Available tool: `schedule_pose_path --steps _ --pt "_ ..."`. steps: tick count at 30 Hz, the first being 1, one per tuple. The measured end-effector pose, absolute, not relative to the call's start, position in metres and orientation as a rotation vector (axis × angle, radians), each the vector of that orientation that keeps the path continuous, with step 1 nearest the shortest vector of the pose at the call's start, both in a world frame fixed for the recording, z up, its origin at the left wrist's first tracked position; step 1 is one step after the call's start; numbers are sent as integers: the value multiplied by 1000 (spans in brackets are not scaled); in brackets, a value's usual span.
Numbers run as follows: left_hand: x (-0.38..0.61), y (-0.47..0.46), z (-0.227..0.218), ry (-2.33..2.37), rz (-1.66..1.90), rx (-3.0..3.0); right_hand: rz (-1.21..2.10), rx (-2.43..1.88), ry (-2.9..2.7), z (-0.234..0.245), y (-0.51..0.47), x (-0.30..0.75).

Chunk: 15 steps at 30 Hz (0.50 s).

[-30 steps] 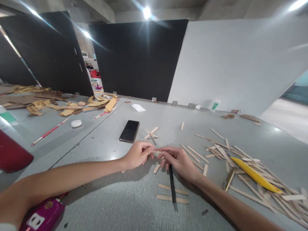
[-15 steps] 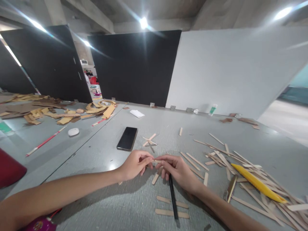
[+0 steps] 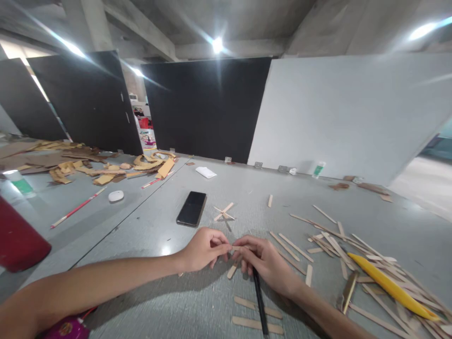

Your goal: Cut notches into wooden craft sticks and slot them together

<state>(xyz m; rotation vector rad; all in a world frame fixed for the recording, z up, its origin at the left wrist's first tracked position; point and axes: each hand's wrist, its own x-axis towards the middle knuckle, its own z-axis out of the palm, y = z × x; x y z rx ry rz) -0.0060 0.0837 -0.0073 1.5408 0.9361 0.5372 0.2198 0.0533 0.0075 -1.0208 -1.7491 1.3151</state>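
My left hand point(image 3: 204, 249) pinches one end of a short wooden craft stick point(image 3: 236, 248), thumb against fingers. The fingers of my right hand point(image 3: 269, 264) close on its other end, so the two hands almost meet. A slim black pen-like rod point(image 3: 260, 301) is also tucked in my right hand, pointing down toward me; its upper end is hidden by the palm. Under the hands lies another craft stick point(image 3: 232, 271). Two more craft sticks point(image 3: 257, 325) lie crosswise beneath the rod. Beyond my hands stands a small crossed-stick piece point(image 3: 224, 213).
A black phone point(image 3: 191, 208) lies ahead of my left hand. To the right spreads a pile of craft sticks point(image 3: 332, 245) with a yellow tool point(image 3: 391, 285) and a cutter-like blade point(image 3: 349, 292). Cardboard scraps point(image 3: 106, 172), a white case point(image 3: 116, 196) and a red object point(image 3: 21, 235) are left.
My view has shifted slightly, so everything sits a little lower and farther right. Both hands keep hold of the craft stick, with little visible change in their grip.
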Motion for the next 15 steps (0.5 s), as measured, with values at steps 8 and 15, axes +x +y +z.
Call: schedule_pose_path --steps 8,15 --pt "-5 84 -9 923 554 1546 1301 -1029 -1762 3 54 220" --pt "-5 86 -13 912 580 1560 1252 -1077 -1670 2 55 219"
